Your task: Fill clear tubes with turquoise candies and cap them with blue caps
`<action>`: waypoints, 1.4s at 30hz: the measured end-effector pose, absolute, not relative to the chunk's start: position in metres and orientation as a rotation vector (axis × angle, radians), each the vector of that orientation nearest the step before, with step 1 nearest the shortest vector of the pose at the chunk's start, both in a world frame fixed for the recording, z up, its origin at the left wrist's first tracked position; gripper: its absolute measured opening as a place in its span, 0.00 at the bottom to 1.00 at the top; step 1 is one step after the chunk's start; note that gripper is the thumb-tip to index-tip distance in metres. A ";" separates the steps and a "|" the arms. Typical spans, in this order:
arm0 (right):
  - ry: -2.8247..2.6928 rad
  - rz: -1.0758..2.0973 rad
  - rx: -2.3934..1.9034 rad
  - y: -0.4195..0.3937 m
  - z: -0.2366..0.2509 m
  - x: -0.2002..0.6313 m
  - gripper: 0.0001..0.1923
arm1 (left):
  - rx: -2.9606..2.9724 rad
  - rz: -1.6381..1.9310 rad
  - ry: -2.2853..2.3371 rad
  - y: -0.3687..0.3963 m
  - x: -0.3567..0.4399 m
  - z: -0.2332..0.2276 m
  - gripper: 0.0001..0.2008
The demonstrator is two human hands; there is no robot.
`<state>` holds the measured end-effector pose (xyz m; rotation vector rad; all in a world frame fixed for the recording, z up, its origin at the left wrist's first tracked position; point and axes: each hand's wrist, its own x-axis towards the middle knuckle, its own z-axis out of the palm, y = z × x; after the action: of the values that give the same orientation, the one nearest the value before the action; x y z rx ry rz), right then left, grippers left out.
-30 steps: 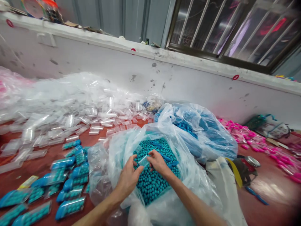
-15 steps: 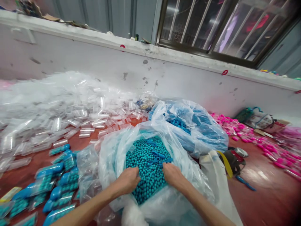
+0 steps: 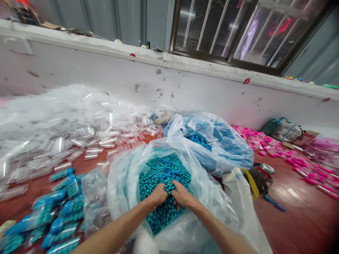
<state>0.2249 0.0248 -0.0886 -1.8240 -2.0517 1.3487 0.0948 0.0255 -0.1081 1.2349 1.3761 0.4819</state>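
Meeting again over beads, hands

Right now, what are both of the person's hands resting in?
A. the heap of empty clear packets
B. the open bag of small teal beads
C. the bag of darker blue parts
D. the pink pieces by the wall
B: the left hand and right hand sit together, fingers dug into the teal beads inside the clear plastic bag in front of the person.

left hand fingertips buried in teal beads | right hand grip unclear | filled packets cut off bottom-left
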 end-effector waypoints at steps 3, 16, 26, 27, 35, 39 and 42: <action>-2.247 1.091 -1.814 0.028 -0.075 0.235 0.13 | 1.047 0.497 1.237 0.025 0.083 -0.109 0.06; -2.709 -0.097 -1.730 0.060 -0.074 0.197 0.11 | 0.739 0.595 1.071 0.018 0.059 -0.114 0.20; -2.700 -0.008 -1.745 0.041 -0.085 0.223 0.09 | 0.595 0.776 0.975 0.010 0.048 -0.104 0.18; -2.695 -0.030 -1.765 0.040 -0.086 0.224 0.08 | 0.589 0.776 0.976 0.010 0.048 -0.104 0.18; -2.558 0.178 -1.739 0.032 -0.077 0.224 0.07 | 0.683 0.810 1.076 0.010 0.051 -0.110 0.23; -2.526 0.280 -1.775 0.028 -0.076 0.223 0.08 | 0.858 0.856 1.162 0.008 0.053 -0.104 0.24; -2.550 0.349 -1.829 0.029 -0.076 0.222 0.11 | 0.905 0.818 1.178 0.006 0.054 -0.100 0.24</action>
<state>0.2224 0.0294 -0.0755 -1.8287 -2.5499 0.3489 0.0540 0.0057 -0.1004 0.9052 1.1777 0.8180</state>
